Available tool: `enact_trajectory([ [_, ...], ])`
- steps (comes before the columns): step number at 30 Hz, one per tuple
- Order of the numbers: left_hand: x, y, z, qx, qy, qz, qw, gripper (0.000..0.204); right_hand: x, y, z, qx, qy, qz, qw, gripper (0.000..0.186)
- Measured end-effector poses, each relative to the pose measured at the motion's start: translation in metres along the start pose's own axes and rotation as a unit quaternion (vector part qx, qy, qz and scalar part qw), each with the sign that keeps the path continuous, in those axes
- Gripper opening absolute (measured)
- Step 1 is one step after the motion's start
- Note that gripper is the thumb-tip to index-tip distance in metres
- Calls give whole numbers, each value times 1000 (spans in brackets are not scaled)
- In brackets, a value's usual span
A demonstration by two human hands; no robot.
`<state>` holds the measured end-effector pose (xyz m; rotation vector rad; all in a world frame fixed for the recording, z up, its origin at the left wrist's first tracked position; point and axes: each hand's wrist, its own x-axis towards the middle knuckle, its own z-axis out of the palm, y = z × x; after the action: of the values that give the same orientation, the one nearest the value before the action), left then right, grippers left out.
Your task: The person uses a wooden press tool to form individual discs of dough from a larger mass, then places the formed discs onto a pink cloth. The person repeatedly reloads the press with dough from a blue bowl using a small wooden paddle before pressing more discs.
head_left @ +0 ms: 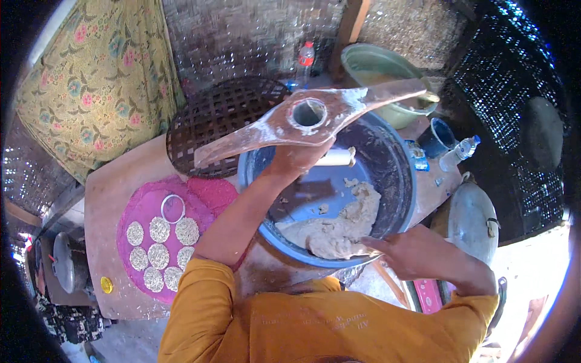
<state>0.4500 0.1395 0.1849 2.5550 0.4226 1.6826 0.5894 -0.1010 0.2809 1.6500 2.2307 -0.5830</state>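
Observation:
My left hand (305, 156) is closed around the underside of a two-handled wooden press (357, 109), raised over a blue basin (413, 181). The press has a round hole in its middle and pale smears on the wood. A whitish cylinder (336, 158) shows just beside that hand; whether it belongs to the press I cannot tell. At the basin's near right rim my right hand (405, 251) reaches in, its fingers closed on the pale, sticky dough (342, 227). Some of those fingertips are hidden by the dough and rim.
Several round strand-patterned discs (158, 256) and a white ring (173, 207) lie on a pink round mat (130, 221) at left. Behind stands a dark woven tray (203, 115). A green tub (351, 57), blue cup (445, 133), clear bottle (458, 155) and metal pot (475, 218) surround the basin.

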Motion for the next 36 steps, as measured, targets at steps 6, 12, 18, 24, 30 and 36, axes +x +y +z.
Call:
enact_trajectory([
  [6,92,22,-47,12,16,117,993,34,-110,17,-30,90,191,39,977,40],
  [12,143,66,-93,23,-85,142,986,43,-148,11,-41,277,397,-8,875,49],
  [18,129,94,-101,49,-121,216,968,44,-105,54,-49,213,293,17,932,36],
  [24,94,100,-102,37,-185,98,977,44,-48,-26,-54,-328,527,92,779,12],
  [30,86,90,-105,38,-227,71,971,47,-46,-44,-18,-381,515,101,761,33],
  [36,76,51,-127,154,-162,14,975,49,-94,-55,-28,-311,562,152,751,41],
])
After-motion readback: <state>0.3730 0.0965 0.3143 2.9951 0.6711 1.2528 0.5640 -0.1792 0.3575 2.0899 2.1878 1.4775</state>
